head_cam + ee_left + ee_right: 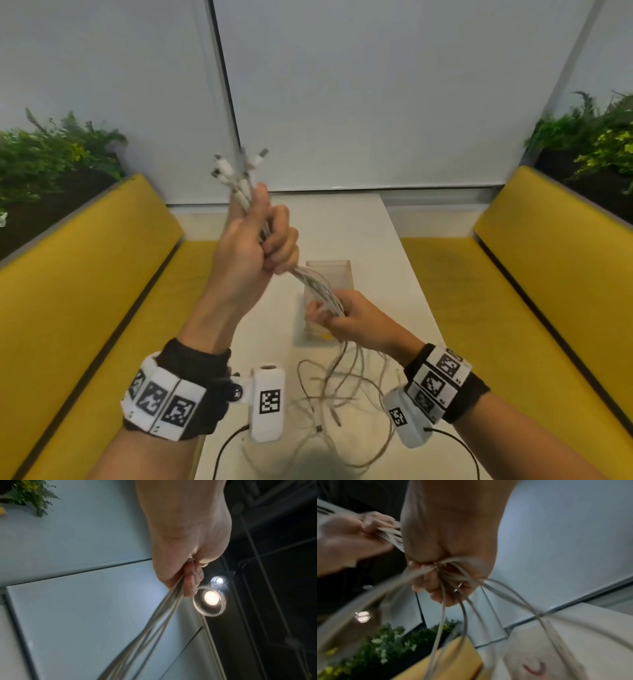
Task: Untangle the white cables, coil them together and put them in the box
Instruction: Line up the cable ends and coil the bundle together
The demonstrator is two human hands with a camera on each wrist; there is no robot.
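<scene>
Several white cables (317, 286) run as one bundle between my two hands above the white table (370, 240). My left hand (263, 236) is raised and grips the bundle just below its plug ends (236, 168), which fan out above my fist. My right hand (334, 313) grips the same bundle lower down, right over the clear plastic box (342, 274). Below the right hand the loose cable lengths (342, 394) hang and sprawl in loops on the table. From the left wrist the cables (154, 626) leave my fist (188, 580); seen from the right wrist, strands (462, 601) spill from my fingers (436, 588).
Yellow bench seats (102, 291) flank the table on both sides, with green plants (51, 154) behind their backs. A grey wall with a dark vertical seam (226, 85) stands at the table's far end. The box stands mid-table, partly hidden by my right hand.
</scene>
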